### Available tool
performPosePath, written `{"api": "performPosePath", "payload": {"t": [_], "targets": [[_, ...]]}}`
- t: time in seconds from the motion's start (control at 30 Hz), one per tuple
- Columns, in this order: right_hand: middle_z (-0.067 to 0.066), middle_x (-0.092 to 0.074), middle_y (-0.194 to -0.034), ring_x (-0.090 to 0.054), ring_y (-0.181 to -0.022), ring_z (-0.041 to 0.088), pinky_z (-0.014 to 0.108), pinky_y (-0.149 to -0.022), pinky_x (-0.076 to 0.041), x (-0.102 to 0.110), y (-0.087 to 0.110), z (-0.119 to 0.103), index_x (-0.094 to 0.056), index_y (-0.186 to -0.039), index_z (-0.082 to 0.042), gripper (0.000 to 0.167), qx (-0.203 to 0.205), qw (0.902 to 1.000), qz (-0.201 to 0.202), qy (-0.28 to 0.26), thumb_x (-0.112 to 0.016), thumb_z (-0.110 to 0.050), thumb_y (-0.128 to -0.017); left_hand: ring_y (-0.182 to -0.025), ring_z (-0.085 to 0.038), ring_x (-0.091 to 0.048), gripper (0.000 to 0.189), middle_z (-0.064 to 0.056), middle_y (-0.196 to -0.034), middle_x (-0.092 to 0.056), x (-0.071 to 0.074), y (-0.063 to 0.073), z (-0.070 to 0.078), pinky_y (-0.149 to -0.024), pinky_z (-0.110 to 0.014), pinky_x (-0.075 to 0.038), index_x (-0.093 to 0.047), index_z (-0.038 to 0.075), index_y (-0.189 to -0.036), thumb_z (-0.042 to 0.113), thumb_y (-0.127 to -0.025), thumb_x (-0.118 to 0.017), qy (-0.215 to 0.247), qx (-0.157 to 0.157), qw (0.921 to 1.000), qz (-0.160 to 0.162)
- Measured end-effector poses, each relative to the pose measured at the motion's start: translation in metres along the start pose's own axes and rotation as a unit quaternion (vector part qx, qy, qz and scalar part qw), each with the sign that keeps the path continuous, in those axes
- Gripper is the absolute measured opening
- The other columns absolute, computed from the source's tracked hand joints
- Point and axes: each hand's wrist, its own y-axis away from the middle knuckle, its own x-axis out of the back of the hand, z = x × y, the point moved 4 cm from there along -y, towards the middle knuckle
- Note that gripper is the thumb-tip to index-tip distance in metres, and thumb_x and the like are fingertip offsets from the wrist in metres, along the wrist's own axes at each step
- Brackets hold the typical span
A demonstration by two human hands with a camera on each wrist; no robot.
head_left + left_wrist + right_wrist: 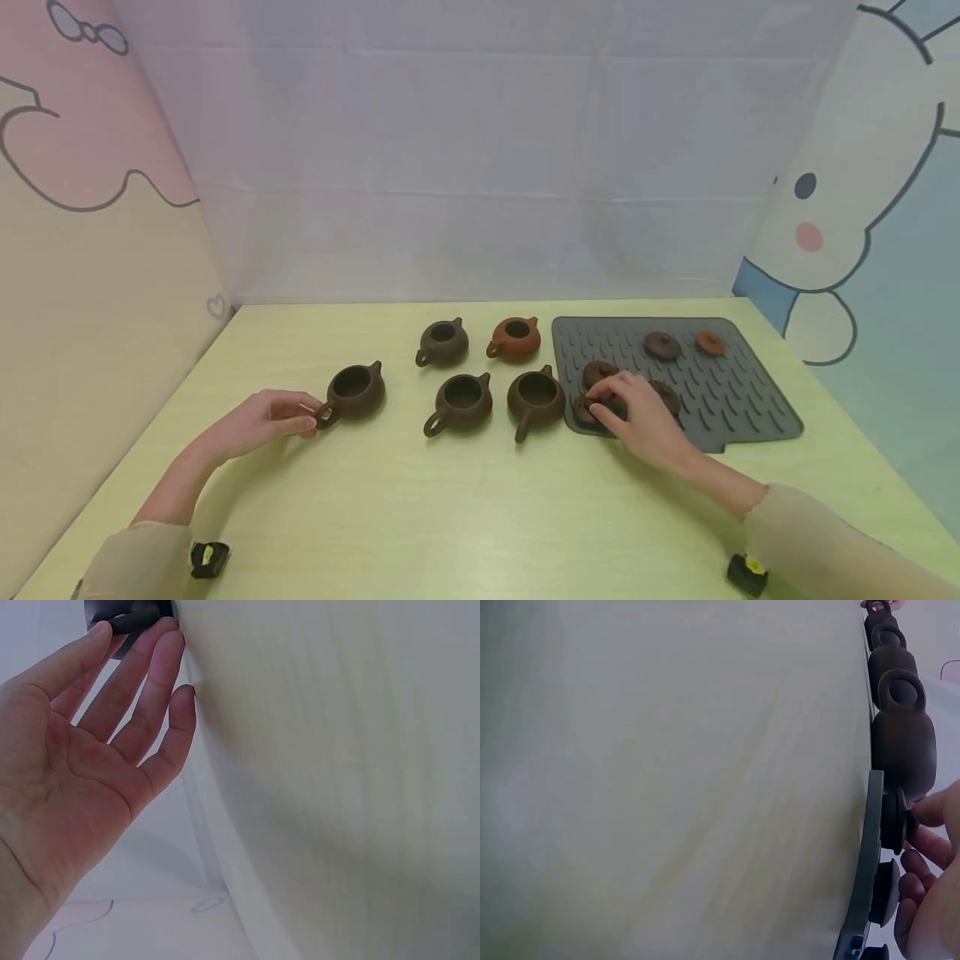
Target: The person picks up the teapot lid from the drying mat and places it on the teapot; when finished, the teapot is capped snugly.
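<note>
At the left of the table, my left hand pinches the handle of a dark brown lidless teapot between thumb and fingers. The left wrist view shows that handle at the fingertips. My right hand reaches over the front left corner of a grey ridged mat. Its thumb and a finger pinch the knob of a dark teapot lid. In the right wrist view this lid stays against the mat. Another dark lid lies just behind, and the hand partly hides others.
Four more lidless teapots stand mid-table: a dark one and a reddish one behind, two dark ones in front. Farther back on the mat lie a dark lid and a reddish lid.
</note>
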Motion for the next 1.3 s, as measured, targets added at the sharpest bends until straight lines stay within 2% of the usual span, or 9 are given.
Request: {"api": "performPosePath", "payload": {"t": [0.17, 0.4, 0.6, 0.77, 0.9, 1.13, 1.3], "targets": [[0.006, -0.064, -0.108, -0.054, -0.096, 0.022, 0.040, -0.081, -0.048, 0.005, -0.007, 0.002, -0.070, -0.110, -0.014, 0.018, -0.014, 0.9999, -0.001, -0.002, -0.069, -0.016, -0.092, -0.089, -0.008, -0.071, 0.031, -0.016, -0.104, -0.075, -0.001, 0.001, -0.001, -0.081, -0.022, -0.056, -0.061, -0.004, -0.124, 0.014, -0.098, -0.060, 0.001, 0.002, 1.0000, 0.001], [0.014, -0.062, -0.109, -0.054, -0.096, 0.029, 0.044, -0.080, -0.046, 0.013, -0.020, 0.016, -0.067, -0.120, -0.007, 0.027, 0.015, 0.9990, 0.042, 0.007, -0.068, -0.011, -0.093, -0.088, -0.008, -0.071, 0.031, -0.016, -0.104, -0.075, -0.001, 0.002, -0.001, -0.081, -0.022, -0.056, -0.062, -0.003, -0.123, 0.015, -0.098, -0.061, -0.001, 0.006, 1.0000, 0.005], [0.020, -0.061, -0.115, -0.056, -0.101, 0.036, 0.053, -0.084, -0.045, 0.015, -0.027, 0.026, -0.062, -0.129, -0.004, 0.036, -0.001, 0.9982, 0.052, 0.030, -0.067, -0.014, -0.094, -0.088, -0.008, -0.071, 0.032, -0.015, -0.104, -0.075, -0.001, 0.002, 0.000, -0.081, -0.021, -0.055, -0.061, -0.004, -0.124, 0.015, -0.098, -0.061, -0.006, 0.008, 0.9999, 0.005], [0.021, -0.061, -0.118, -0.055, -0.107, 0.041, 0.061, -0.087, -0.042, 0.014, -0.028, 0.028, -0.067, -0.123, -0.006, 0.031, -0.023, 0.9978, 0.040, 0.048, -0.068, -0.017, -0.093, -0.089, -0.008, -0.071, 0.032, -0.016, -0.104, -0.075, -0.001, 0.002, 0.000, -0.081, -0.020, -0.055, -0.061, -0.004, -0.123, 0.015, -0.098, -0.061, -0.004, 0.008, 1.0000, 0.005], [0.021, -0.062, -0.117, -0.053, -0.110, 0.043, 0.064, -0.089, -0.039, 0.014, -0.029, 0.027, -0.071, -0.115, -0.007, 0.024, -0.026, 0.9968, 0.040, 0.064, -0.069, -0.017, -0.093, -0.088, -0.008, -0.071, 0.032, -0.016, -0.104, -0.075, -0.001, 0.002, 0.001, -0.081, -0.020, -0.055, -0.062, -0.004, -0.123, 0.015, -0.098, -0.061, -0.003, 0.006, 1.0000, 0.006], [0.018, -0.064, -0.113, -0.054, -0.107, 0.040, 0.060, -0.085, -0.038, 0.013, -0.031, 0.029, -0.073, -0.110, -0.010, 0.020, -0.023, 0.9960, 0.049, 0.071, -0.070, -0.016, -0.092, -0.088, -0.008, -0.071, 0.031, -0.016, -0.104, -0.075, -0.001, 0.002, 0.002, -0.081, -0.021, -0.055, -0.062, -0.004, -0.123, 0.015, -0.098, -0.061, -0.004, 0.005, 1.0000, 0.007], [0.017, -0.064, -0.111, -0.053, -0.107, 0.038, 0.061, -0.089, -0.037, 0.014, -0.033, 0.025, -0.073, -0.108, -0.009, 0.019, -0.018, 0.9963, 0.062, 0.056, -0.070, -0.017, -0.091, -0.088, -0.008, -0.071, 0.031, -0.016, -0.103, -0.075, -0.001, 0.001, 0.003, -0.080, -0.021, -0.055, -0.062, -0.004, -0.122, 0.015, -0.098, -0.061, -0.009, 0.005, 0.9999, 0.007]]}}
